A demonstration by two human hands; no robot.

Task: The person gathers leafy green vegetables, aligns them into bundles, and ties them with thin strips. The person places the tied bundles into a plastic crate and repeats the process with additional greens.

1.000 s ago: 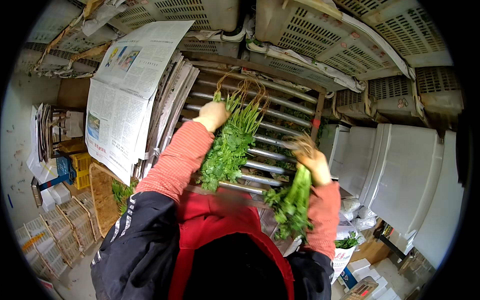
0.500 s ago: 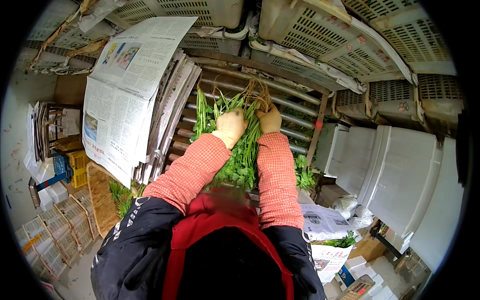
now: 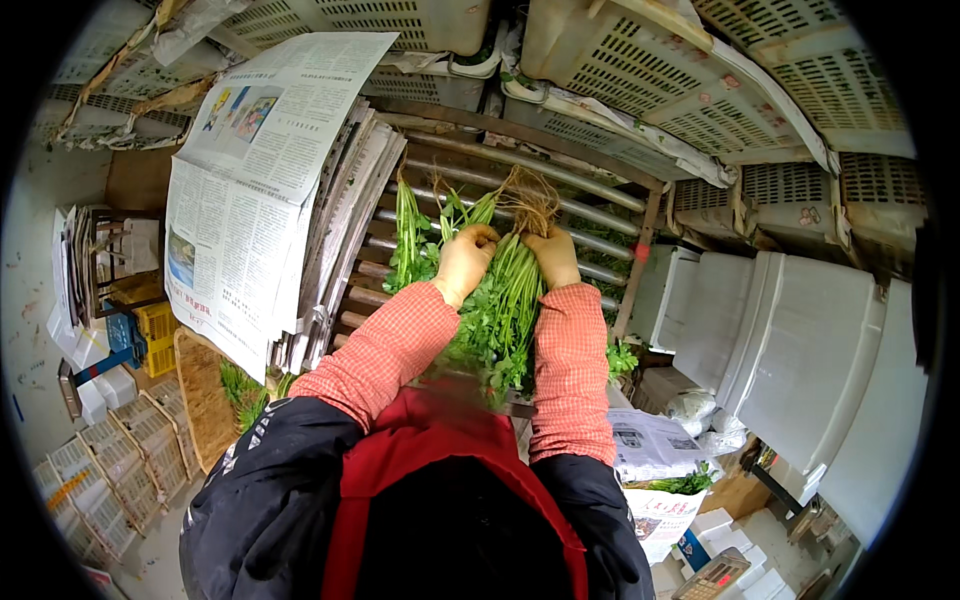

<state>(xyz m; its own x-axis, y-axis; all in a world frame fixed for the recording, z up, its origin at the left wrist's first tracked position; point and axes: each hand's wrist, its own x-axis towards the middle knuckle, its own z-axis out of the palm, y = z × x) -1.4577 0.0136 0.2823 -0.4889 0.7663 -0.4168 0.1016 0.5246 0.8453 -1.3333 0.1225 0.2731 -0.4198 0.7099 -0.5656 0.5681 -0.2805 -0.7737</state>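
Observation:
A bunch of leafy celery [image 3: 515, 280] with long green stems lies over the slatted rack, its brown tangled roots [image 3: 532, 203] pointing away from me and its leaves toward me. My right hand [image 3: 552, 258] is closed around the bunch's right side, just below the roots. On the left side of the stems, my left hand [image 3: 464, 264] has its fingers curled in a pinch; what they hold is hidden. More loose stalks [image 3: 408, 225] rest to the left of that hand, apart from the bunch.
Metal bars and wooden slats form the rack [image 3: 600, 217]. A tall stack of newspapers [image 3: 255, 190] stands at its left. Plastic crates [image 3: 650, 85] line the far side, and white foam boxes [image 3: 800, 350] the right. Newspaper-wrapped greens [image 3: 650, 445] sit at lower right.
My right hand has shifted right and slightly nearer with the bunch, whose stems now spread rightward. My left hand's fingers are more tightly curled, and the gap between both hands has widened.

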